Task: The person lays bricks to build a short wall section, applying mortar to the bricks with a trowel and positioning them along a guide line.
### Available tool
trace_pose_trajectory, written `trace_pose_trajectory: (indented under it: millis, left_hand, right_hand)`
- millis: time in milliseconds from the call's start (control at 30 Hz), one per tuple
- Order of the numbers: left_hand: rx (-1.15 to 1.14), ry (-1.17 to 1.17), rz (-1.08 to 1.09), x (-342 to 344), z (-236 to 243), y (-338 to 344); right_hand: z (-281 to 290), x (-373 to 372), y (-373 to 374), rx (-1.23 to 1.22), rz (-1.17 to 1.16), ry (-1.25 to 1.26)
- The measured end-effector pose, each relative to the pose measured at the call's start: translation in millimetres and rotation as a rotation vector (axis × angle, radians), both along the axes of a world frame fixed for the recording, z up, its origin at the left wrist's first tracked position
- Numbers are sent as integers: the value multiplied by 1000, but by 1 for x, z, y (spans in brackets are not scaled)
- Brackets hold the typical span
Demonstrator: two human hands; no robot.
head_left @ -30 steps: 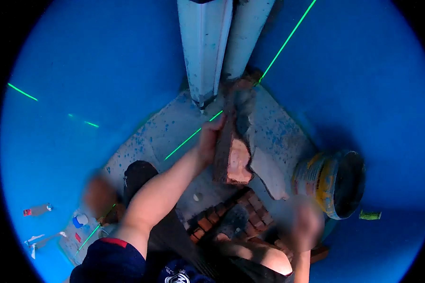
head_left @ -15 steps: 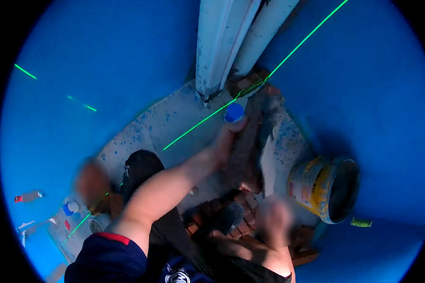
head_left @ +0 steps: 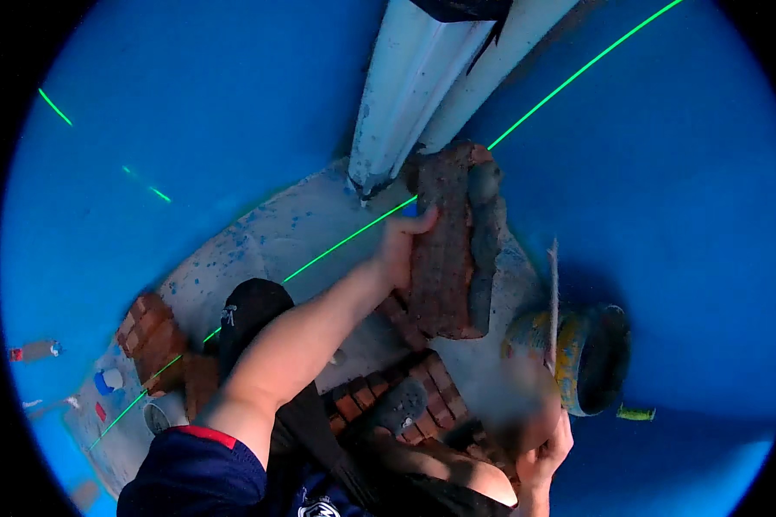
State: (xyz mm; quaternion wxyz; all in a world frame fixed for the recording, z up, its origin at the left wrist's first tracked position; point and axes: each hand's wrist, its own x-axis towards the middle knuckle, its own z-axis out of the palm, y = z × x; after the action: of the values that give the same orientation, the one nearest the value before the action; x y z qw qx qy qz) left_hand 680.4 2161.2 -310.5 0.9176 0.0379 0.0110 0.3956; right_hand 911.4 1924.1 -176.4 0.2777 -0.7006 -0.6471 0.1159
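Note:
My left hand (head_left: 403, 250) grips a long, rough brown brick piece (head_left: 440, 258) from its left side, thumb across its face, with uneven grey material along the block's right edge. My right hand (head_left: 547, 444), at the lower right, has its fingers wrapped round a thin, long tool (head_left: 553, 284) that stands upright; its lower part is blurred, so its exact kind is unclear. Just behind that tool lies a yellow-banded, paint-stained bucket (head_left: 603, 353) on its side. Below the held block, bricks (head_left: 431, 388) lie grouped on the grey floor (head_left: 310, 215) between my legs.
Blue walls (head_left: 190, 112) meet in this corner, where pale vertical pipes (head_left: 392, 95) come down. More bricks (head_left: 151, 332), a small round container (head_left: 162, 418) and a white-and-blue object (head_left: 108, 379) lie at the left. My dark-trousered knee (head_left: 254, 306) is bent. Green laser lines cross walls and floor.
The block in my left hand has turned, now showing its long brown face. My right hand has shifted, and the thin upright tool now shows above it.

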Motion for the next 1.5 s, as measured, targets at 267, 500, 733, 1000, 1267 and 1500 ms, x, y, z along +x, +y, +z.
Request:
trace_pose_trajectory:
  millis: [267,500,733,1000,1267,1500]
  left_hand:
    - [-75,308,236,22,15,-8]
    - [-87,338,237,19,1,-2]
    - [-166,286,126,26,6,-14]
    - [-195,365,103,29,-7,-12]
    - [-239,335,22,28,-3,-22]
    - [-139,94,-83,41,-18,-37]
  right_hand:
    - [20,-26,14,-183,177,-292]
    - [10,-14,5,-96,173,-52]
    - [6,-33,57,22,95,-383]
    - [2,-43,41,-79,82,-204]
    - [-21,-4,22,52,-24,74]
    - [-80,5,26,210,5,-99]
